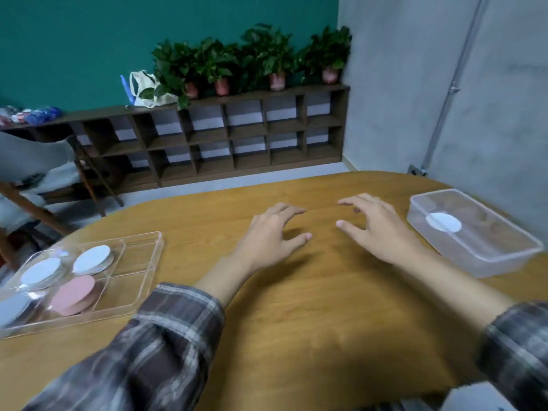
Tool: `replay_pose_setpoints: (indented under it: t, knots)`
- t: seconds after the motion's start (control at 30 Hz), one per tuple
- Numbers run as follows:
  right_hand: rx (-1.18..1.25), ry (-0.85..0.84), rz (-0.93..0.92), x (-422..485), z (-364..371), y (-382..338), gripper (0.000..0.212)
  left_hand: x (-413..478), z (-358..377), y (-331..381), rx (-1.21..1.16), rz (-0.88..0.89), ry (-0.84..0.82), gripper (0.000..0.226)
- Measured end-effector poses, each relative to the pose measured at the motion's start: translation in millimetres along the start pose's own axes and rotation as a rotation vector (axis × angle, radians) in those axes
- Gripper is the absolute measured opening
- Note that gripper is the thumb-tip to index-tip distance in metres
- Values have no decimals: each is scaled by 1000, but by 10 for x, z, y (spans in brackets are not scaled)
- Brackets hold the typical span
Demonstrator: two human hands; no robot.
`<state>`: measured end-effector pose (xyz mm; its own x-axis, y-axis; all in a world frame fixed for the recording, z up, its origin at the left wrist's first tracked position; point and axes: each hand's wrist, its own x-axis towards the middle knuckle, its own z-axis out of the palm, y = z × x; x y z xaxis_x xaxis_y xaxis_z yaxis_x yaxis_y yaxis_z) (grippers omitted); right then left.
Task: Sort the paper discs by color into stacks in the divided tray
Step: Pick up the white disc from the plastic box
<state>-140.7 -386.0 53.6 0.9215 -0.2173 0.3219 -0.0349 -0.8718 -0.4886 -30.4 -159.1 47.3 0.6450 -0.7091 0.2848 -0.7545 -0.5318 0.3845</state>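
– On the table from the head cam, what are the person's hands up to?

– Not much lol. Left hand (267,235) and right hand (376,229) are both out over the middle of the table (296,321), palms down. Fingers are spread wide and loosely bent, with nothing in either one. Can't tell if the fingertips actually touch the wood.

– And the discs?

– Mostly in the tray (136,253), which sits off to the left, well apart from the left hand. Two white stacks (92,259) are along its far side, and a pink stack (74,295) is nearer the person. A greyish stack (13,310) is cut off by the frame edge. The right-hand sections of the tray are bare.

– Any still loose?

– One white disc (443,222) lies in the clear box (489,262) on the right, just beside the right hand. Behind the table there's a shelf (237,134) with plants (267,54) on top.
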Motion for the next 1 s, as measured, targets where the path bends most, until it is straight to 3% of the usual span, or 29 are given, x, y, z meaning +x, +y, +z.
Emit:
replay_pose_setpoints:
  t: [0.5,0.67,1.0]
  knots:
    - [-104,77,217,-277,-882,1531,31,832,1453,772,-16,65,-327,77]
    - [-157,-73,341,-133,-923,1835,34,802,1597,743,-12,69,-201,64]
    - [-278,-282,441,78,-713,2112,62,773,1624,769,26,70,-198,70]
